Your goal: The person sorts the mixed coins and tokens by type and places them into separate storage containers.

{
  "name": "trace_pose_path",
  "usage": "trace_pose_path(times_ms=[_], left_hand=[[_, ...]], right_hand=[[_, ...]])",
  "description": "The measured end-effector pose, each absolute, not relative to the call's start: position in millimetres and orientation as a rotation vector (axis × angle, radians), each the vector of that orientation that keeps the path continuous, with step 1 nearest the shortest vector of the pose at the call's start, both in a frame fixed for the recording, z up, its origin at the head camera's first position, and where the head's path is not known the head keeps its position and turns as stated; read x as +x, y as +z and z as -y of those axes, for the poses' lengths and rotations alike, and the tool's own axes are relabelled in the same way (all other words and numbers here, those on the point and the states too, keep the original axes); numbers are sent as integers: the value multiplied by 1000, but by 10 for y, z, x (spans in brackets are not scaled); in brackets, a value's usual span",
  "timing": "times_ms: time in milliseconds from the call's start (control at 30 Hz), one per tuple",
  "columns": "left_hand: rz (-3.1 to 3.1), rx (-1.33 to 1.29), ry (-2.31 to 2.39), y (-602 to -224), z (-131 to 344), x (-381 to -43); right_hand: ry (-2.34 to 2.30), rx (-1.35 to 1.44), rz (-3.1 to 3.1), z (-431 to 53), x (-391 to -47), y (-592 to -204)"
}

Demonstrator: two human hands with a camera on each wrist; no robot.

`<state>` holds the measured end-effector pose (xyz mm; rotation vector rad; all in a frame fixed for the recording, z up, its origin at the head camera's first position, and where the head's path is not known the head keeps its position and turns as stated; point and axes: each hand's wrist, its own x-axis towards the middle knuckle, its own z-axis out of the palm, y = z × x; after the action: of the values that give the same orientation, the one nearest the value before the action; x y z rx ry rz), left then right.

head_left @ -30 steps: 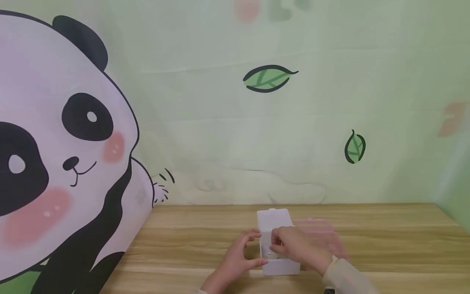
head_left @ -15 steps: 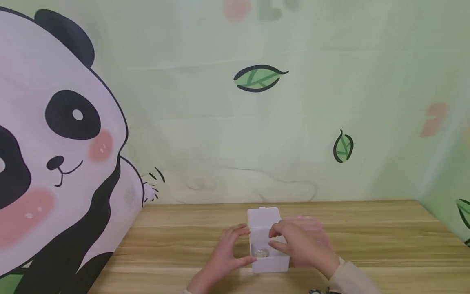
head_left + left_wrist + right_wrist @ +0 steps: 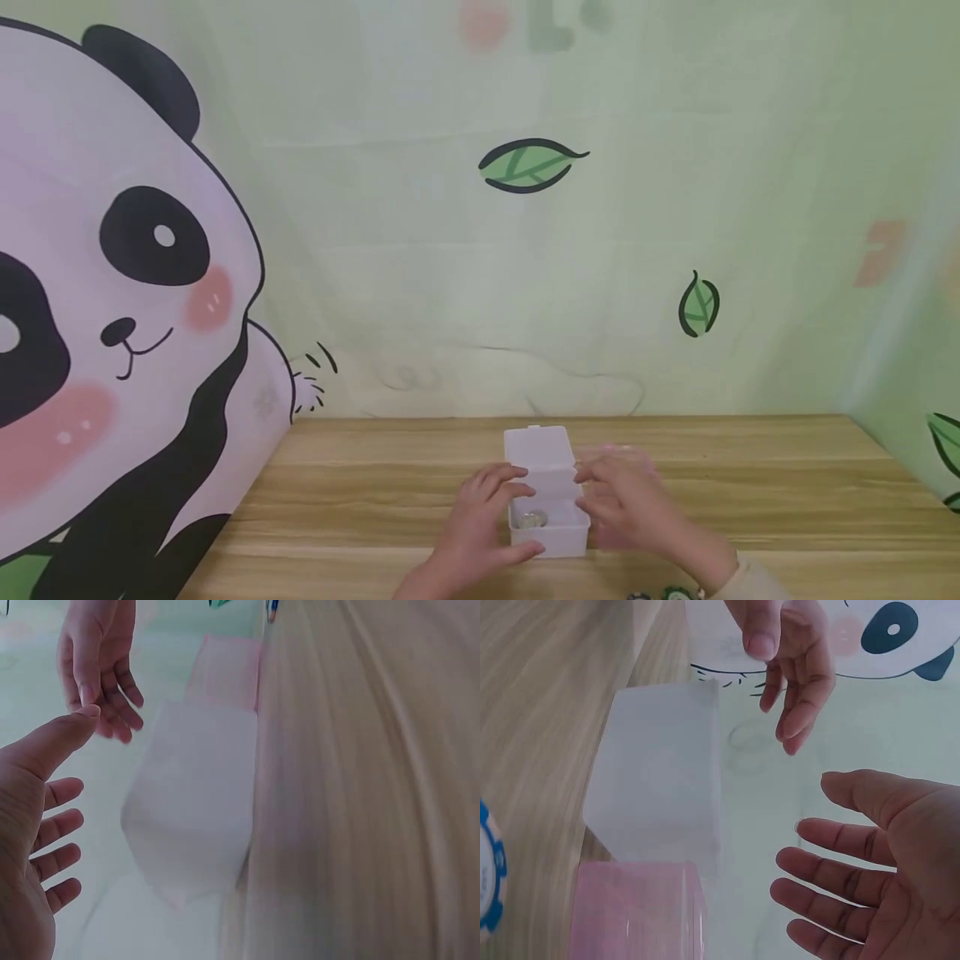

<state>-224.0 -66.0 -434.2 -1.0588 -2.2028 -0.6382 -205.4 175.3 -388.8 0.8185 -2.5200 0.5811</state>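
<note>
A small white box point(image 3: 562, 540) stands on the table with its lid point(image 3: 538, 447) raised at the back. Inside, toward the left, lies a silvery round thing point(image 3: 533, 519), too small to make out further. My left hand point(image 3: 483, 518) hovers along the box's left side, fingers spread and thumb near the front wall. On the opposite side is my right hand point(image 3: 637, 504), its fingers loosely bent beside the right wall. Both wrist views show the two hands raised above the box with nothing in their fingers.
A clear pink box point(image 3: 634, 915) stands to the right of the white one, partly behind my right hand. Poker chips lie near the front edge, one green point(image 3: 677, 593) and one blue and white point(image 3: 489, 874). A panda-print cloth point(image 3: 420, 250) hangs behind the table.
My right hand has come up out of the white box and moved to its right side, its pinched fingers spreading. The silvery round thing now shows inside. My left hand has shifted slightly over the left edge.
</note>
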Motion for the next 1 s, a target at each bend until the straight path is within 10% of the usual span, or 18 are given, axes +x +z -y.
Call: trace_pose_path(times_ms=[1000], left_hand=[[1912, -1559, -370, -4458, 162, -2078]], right_hand=[[646, 528, 2657, -2388, -1964, -4060]])
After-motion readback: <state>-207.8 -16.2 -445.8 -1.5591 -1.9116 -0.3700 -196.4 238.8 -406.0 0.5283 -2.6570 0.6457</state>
